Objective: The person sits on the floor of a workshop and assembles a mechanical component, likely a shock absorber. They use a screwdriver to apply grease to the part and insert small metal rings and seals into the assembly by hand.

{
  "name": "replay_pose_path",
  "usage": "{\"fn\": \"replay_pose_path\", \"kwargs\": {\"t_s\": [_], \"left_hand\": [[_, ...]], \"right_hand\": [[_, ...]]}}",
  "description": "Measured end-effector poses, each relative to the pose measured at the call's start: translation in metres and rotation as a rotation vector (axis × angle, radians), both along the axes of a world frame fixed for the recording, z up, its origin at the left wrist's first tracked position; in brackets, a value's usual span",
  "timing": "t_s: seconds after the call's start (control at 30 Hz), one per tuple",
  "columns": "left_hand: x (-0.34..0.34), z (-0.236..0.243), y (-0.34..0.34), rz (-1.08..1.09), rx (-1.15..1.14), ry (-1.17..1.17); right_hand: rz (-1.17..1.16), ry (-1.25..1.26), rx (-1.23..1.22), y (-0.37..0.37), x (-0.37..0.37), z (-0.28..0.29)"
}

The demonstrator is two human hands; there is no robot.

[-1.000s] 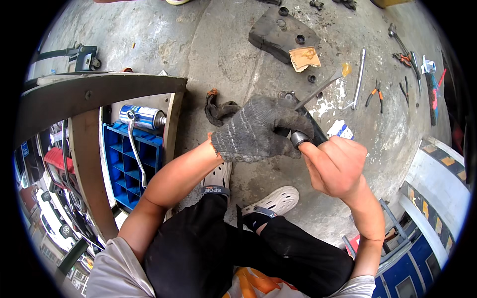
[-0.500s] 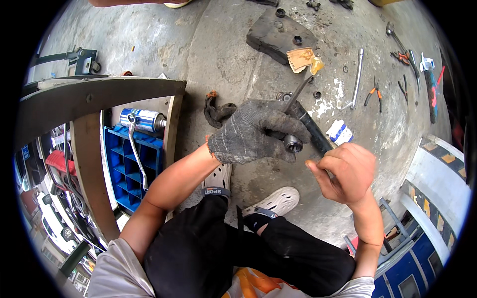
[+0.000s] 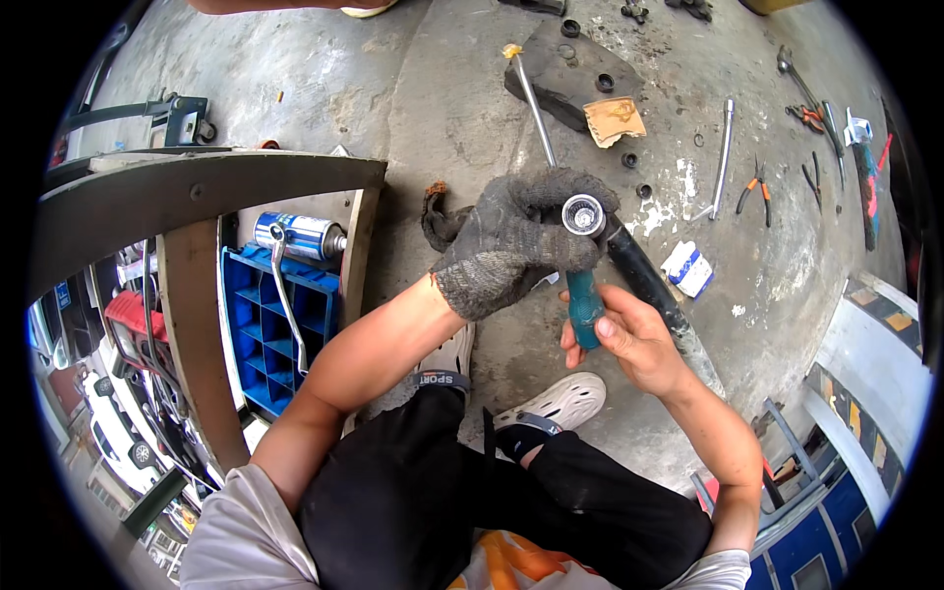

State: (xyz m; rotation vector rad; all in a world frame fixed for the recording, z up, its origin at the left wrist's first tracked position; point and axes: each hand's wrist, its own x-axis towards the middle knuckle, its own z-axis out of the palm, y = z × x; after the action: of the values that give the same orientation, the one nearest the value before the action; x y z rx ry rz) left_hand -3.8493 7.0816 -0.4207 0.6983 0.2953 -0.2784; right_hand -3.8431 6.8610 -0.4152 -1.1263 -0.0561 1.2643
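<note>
The person's left hand (image 3: 513, 234), in a gray glove, is closed around one metal cup (image 3: 583, 215). The cup sits at the glove's fingertips, with its open end facing up. The right hand (image 3: 637, 342) is bare, and its fingers wrap around the green handle (image 3: 585, 313) of one screwdriver (image 3: 537, 113), just below the cup.

Half a second ago the right hand was empty. Now it has the handle. The cup has turned, and the screwdriver has swung, so its tip, with a yellow blob (image 3: 512, 51) on it, points past the glove, away and to the left. This seems to mean that the bare hand now has charge of the screwdriver.

Just right of the glove is one black bar (image 3: 644, 264), and past it one blue and white packet (image 3: 688, 269). Just left lies one dark rag (image 3: 442, 221). Beyond the grip there are one dark block (image 3: 547, 71), one piece of card (image 3: 615, 120) and four small black rings (image 3: 605, 83). Farther right are one steel rod (image 3: 723, 162) and what look like three pliers (image 3: 754, 194). Far left are one blue tray (image 3: 254, 260), one can (image 3: 295, 236) and one wrench (image 3: 286, 300).
</note>
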Motion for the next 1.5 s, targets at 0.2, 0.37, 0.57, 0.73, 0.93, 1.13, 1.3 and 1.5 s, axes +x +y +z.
{"fn": "replay_pose_path", "kwargs": {"t_s": [0.2, 0.37, 0.57, 0.73, 0.93, 1.13, 1.3, 1.5], "left_hand": [[0.008, -0.007, 0.005, 0.014, 0.222, -0.229], [0.016, -0.005, 0.009, -0.058, 0.306, -0.571], [0.02, -0.002, 0.011, -0.107, 0.355, -0.688], [0.021, -0.002, 0.011, -0.13, 0.311, -0.711], [0.012, -0.012, 0.011, -0.155, 0.117, -0.563], [0.013, -0.014, 0.021, -0.175, 0.14, -0.651], [0.013, 0.004, 0.034, -0.22, 0.474, -0.477], [0.012, 0.022, 0.027, -0.307, 0.605, -0.159]], "right_hand": [[-0.374, 0.118, 0.05, -0.006, 0.011, -0.005], [-0.438, 0.2, 0.129, -0.007, 0.009, -0.01], [-0.441, 0.164, 0.172, -0.01, 0.014, -0.006], [-0.43, 0.192, 0.102, -0.004, 0.015, 0.0], [-0.571, 0.067, 0.287, -0.021, 0.045, 0.009], [-0.636, -0.204, 0.456, -0.075, 0.09, 0.037], [-0.733, -0.202, 0.529, -0.117, 0.1, 0.051], [-0.88, -0.164, 0.567, -0.15, 0.101, 0.061]]}}
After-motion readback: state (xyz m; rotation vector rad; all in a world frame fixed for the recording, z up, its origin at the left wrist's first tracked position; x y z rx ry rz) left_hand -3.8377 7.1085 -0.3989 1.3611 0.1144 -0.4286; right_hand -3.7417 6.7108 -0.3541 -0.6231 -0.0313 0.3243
